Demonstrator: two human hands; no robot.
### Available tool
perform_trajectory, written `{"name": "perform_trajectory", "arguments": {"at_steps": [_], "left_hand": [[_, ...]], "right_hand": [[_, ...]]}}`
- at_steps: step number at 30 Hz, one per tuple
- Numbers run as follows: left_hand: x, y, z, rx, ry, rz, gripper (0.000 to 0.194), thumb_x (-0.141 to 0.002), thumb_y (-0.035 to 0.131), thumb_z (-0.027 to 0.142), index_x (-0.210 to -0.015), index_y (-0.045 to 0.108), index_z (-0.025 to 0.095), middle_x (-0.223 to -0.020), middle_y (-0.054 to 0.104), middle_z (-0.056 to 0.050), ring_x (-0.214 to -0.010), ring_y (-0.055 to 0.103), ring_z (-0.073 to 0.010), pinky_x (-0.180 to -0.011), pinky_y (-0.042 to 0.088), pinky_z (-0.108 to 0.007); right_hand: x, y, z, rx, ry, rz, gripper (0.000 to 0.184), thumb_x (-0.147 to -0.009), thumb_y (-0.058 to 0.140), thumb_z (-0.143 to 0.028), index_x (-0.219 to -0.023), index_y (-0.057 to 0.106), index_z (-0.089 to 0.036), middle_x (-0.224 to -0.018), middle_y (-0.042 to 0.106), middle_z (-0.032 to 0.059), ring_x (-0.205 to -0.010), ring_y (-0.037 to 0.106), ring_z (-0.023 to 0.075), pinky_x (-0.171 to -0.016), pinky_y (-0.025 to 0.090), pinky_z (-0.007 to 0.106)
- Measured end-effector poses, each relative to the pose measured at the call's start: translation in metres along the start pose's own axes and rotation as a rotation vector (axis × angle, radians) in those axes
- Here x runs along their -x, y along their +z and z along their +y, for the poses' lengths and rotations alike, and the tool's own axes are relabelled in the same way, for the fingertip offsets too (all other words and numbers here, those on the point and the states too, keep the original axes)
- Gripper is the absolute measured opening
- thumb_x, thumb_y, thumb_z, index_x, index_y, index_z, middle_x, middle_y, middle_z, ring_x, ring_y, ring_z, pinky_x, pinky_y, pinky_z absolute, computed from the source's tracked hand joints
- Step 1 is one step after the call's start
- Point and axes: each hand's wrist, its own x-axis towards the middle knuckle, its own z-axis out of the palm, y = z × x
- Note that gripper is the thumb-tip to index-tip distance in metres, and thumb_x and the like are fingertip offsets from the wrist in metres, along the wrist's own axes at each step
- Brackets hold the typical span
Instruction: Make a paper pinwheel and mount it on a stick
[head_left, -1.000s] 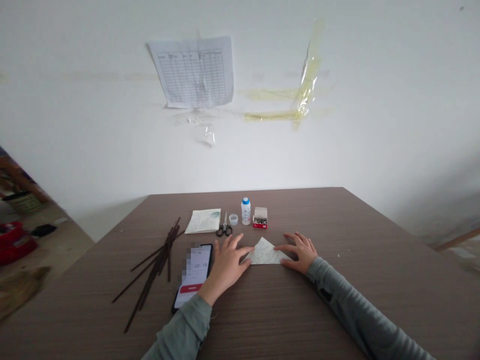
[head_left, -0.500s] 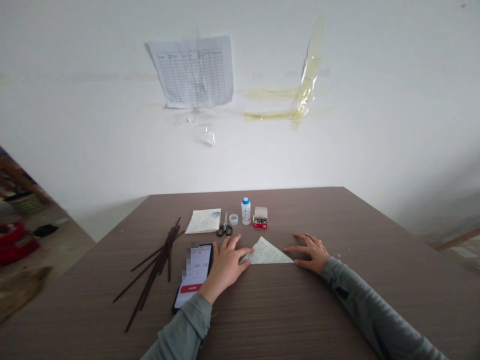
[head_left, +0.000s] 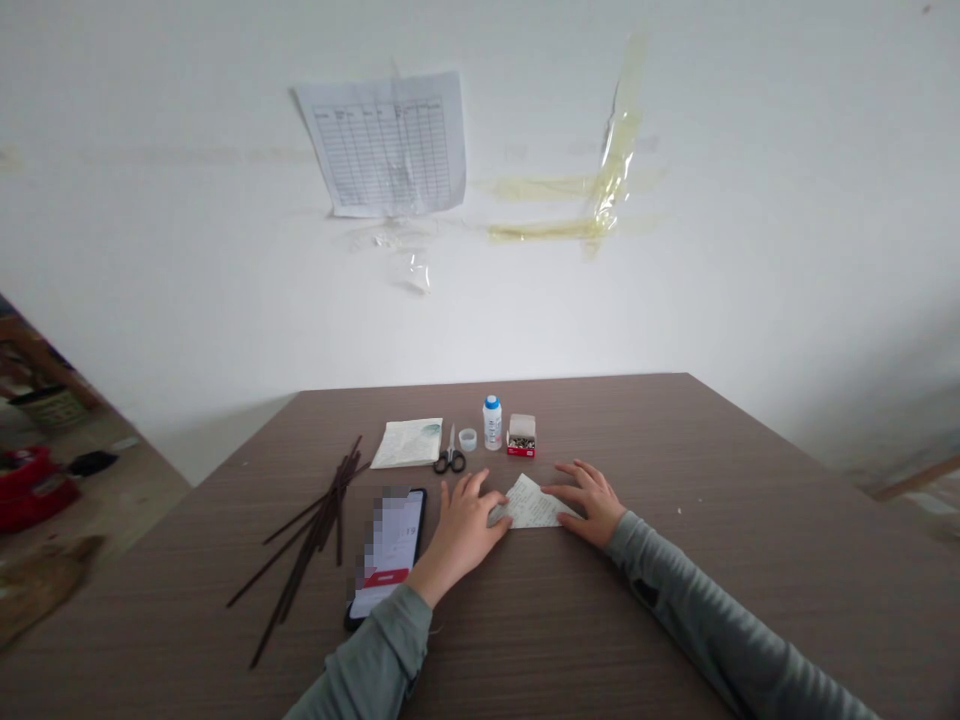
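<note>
White wall (head_left: 225, 270) fills the back, with a brown wood-grain table (head_left: 570, 620) up against it. Printed grid sheet (head_left: 397, 150) on the wall, yellowish tape (head_left: 619, 150) to its right. Loose bundle of dark thin sticks (head_left: 328, 505) on the table's left side, crossing each other. Phone (head_left: 401, 540) lies flat, screen up, between the sticks and the left arm; part of the display is pixelated. Hands, grey sleeves: left hand (head_left: 465, 525) and right hand (head_left: 596, 505) are apart from each other, low at the tabletop, fingers loosely spread, thumbs parted from fingers. Pale folded sheet (head_left: 405, 443) lies flat farther back, behind the phone. Triangular paper (head_left: 529, 505), covered in small writing or print, lies flat on the table between the hands, peak toward the wall; left fingertips at its left corner, right fingers at its right side, how hard they press can't be told. Back row: white bottle with blue cap (head_left: 492, 425), upright; small red box (head_left: 521, 440) just right of it, lid up, small bits inside; black-handled scissors (head_left: 450, 458), blades toward the wall, near the folded sheet; small translucent cup (head_left: 468, 440) between scissors and bottle.
</note>
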Motion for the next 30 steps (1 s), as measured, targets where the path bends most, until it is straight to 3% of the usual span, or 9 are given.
{"name": "perform_trajectory", "arguments": {"at_steps": [5, 10, 15, 21, 30], "left_hand": [[-0.007, -0.001, 0.010, 0.002, 0.002, -0.017, 0.046, -0.114, 0.091, 0.026, -0.160, 0.092, 0.028, -0.203, 0.062, -0.018, -0.193, 0.052, -0.0483, -0.162, 0.027, -0.085], [-0.011, -0.003, 0.016, 0.013, -0.011, -0.032, 0.038, -0.111, 0.097, 0.027, -0.149, 0.094, 0.030, -0.202, 0.064, -0.016, -0.192, 0.054, -0.0491, -0.161, 0.029, -0.086], [-0.011, -0.004, 0.018, 0.021, -0.040, -0.051, 0.039, -0.111, 0.096, 0.029, -0.150, 0.093, 0.026, -0.203, 0.062, -0.020, -0.195, 0.049, -0.0492, -0.162, 0.026, -0.086], [-0.013, -0.006, 0.016, 0.015, -0.041, -0.059, 0.038, -0.108, 0.097, 0.027, -0.145, 0.093, 0.029, -0.204, 0.062, -0.016, -0.195, 0.048, -0.0501, -0.160, 0.029, -0.089], [-0.009, -0.015, -0.007, 0.016, -0.039, -0.052, 0.035, -0.105, 0.096, 0.024, -0.138, 0.094, 0.033, -0.205, 0.061, -0.011, -0.195, 0.048, -0.0499, -0.157, 0.029, -0.093]], "right_hand": [[-0.014, 0.014, -0.021, 0.097, 0.062, 0.008, 0.070, -0.099, 0.099, -0.047, -0.169, 0.090, -0.050, -0.201, 0.065, 0.0053, -0.194, 0.041, 0.0613, -0.156, 0.037, 0.081], [-0.014, 0.011, -0.034, 0.128, 0.104, -0.013, 0.072, -0.101, 0.100, -0.056, -0.171, 0.087, -0.051, -0.202, 0.063, 0.0072, -0.195, 0.040, 0.0573, -0.156, 0.034, 0.084], [-0.014, 0.010, -0.041, 0.111, 0.139, -0.031, 0.073, -0.103, 0.099, -0.060, -0.174, 0.084, -0.048, -0.204, 0.059, 0.0090, -0.197, 0.036, 0.0560, -0.157, 0.031, 0.085], [-0.018, 0.012, -0.036, 0.091, 0.147, -0.003, 0.071, -0.095, 0.106, -0.055, -0.164, 0.089, -0.054, -0.199, 0.066, 0.0040, -0.193, 0.039, 0.0623, -0.155, 0.033, 0.088], [-0.011, -0.001, -0.015, 0.089, 0.193, -0.054, 0.070, -0.095, 0.104, -0.052, -0.164, 0.092, -0.053, -0.206, 0.058, 0.0042, -0.199, 0.030, 0.0600, -0.159, 0.030, 0.086]]}}
